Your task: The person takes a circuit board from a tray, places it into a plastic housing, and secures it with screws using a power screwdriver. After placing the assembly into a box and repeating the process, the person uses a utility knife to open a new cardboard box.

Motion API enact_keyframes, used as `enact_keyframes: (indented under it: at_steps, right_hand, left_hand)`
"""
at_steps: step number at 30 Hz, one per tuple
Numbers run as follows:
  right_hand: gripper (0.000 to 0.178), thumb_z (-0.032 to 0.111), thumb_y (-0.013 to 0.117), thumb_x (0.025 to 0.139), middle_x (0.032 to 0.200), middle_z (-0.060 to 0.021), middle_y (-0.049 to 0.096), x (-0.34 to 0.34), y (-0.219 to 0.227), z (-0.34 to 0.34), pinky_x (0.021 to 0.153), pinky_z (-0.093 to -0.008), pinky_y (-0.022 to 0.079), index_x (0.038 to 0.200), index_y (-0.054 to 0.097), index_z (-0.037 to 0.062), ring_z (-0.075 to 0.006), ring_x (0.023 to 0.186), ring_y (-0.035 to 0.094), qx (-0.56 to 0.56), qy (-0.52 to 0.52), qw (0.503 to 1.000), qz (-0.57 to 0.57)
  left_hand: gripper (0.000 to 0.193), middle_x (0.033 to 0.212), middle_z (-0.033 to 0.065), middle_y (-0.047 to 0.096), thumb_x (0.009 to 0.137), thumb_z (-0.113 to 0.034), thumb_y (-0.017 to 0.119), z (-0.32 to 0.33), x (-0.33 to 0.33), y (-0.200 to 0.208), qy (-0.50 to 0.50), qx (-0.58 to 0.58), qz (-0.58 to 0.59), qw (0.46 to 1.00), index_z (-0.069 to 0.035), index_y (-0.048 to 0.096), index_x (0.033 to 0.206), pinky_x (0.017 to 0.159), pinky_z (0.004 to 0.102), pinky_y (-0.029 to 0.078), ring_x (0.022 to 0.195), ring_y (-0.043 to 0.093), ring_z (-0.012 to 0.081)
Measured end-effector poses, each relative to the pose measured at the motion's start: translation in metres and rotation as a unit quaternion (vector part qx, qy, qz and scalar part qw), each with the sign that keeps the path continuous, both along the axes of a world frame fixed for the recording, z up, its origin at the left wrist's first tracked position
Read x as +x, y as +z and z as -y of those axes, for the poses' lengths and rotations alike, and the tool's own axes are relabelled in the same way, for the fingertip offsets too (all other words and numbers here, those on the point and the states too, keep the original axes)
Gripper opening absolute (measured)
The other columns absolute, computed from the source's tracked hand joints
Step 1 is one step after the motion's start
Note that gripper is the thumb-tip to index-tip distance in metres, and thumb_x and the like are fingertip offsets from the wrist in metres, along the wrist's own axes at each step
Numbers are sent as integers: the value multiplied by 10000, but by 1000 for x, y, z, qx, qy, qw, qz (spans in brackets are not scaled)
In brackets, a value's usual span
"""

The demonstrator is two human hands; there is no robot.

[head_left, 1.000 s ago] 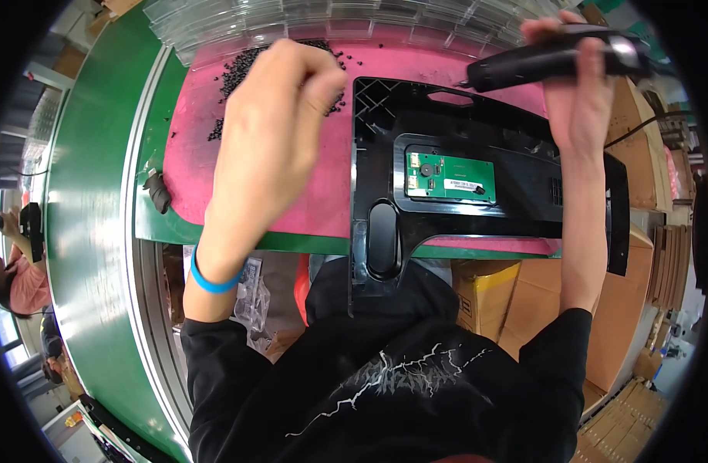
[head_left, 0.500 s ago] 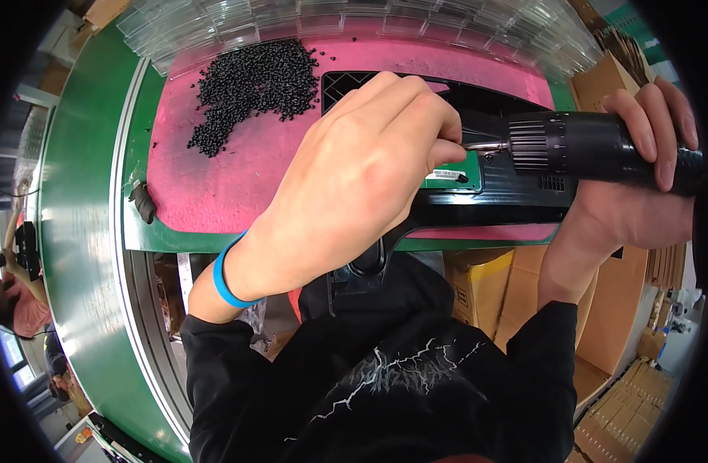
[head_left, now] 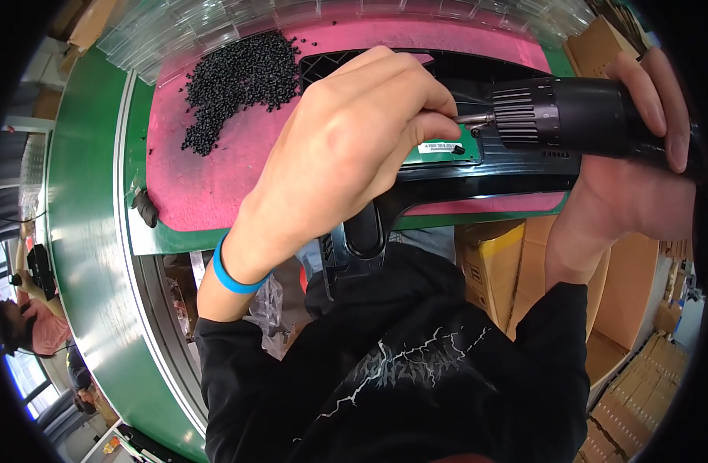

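Note:
My right hand [head_left: 632, 193] wraps round a black electric screwdriver [head_left: 589, 112] with a ribbed collar, held nearly level and pointing left. Its metal bit [head_left: 475, 119] runs into the pinched thumb and forefinger of my left hand [head_left: 331, 147]; whether a small screw sits at the tip is hidden. Below the bit lies a black plastic housing [head_left: 493, 185] with a green circuit board [head_left: 470, 157] in it. A small black piece [head_left: 458, 150] rests on the board by a white label. My left hand covers part of the housing.
A heap of small black pieces, seemingly screws [head_left: 238, 81], lies on the pink mat [head_left: 215, 185]. Clear plastic trays [head_left: 308, 27] line the back. A dark crumpled scrap [head_left: 146, 208] is at the left corner. Cardboard boxes [head_left: 493, 270] stand below right. Another person [head_left: 49, 328] is far left.
The bench has shifted up and slightly left in the picture. Both hands and the screwdriver have moved up a little with it, and the left fingers stay pinched at the bit.

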State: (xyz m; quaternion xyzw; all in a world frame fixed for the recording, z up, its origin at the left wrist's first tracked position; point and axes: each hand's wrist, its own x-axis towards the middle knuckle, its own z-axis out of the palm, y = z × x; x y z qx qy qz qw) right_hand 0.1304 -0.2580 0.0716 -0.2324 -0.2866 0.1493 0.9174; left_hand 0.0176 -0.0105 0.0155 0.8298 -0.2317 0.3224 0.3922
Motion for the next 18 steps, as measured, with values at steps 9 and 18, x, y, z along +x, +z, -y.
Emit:
enact_keyframes:
  at_steps: [9,18]
  right_hand:
    - [446,392,720,756,863,-2,516,-6,-14,-32,661,-259,428,976,519,61,-77,582,505,-40,-28,998,49]
    - [496,465,655,809,956,-36,552,-9,-20,-38,648,-295,423,1054,556,45,-101,594,506,-81,-34,989,122]
  left_hand:
    - [224,847,106,668,703,31,782,-10,11,-6,-64,72,-25,995,23,663,893,691,344,535,799,662,279]
    - [206,846,113,686,688,48,783,-6,12,-14,-16,65,14,998,32,675,863,726,334,550,851,696,288]
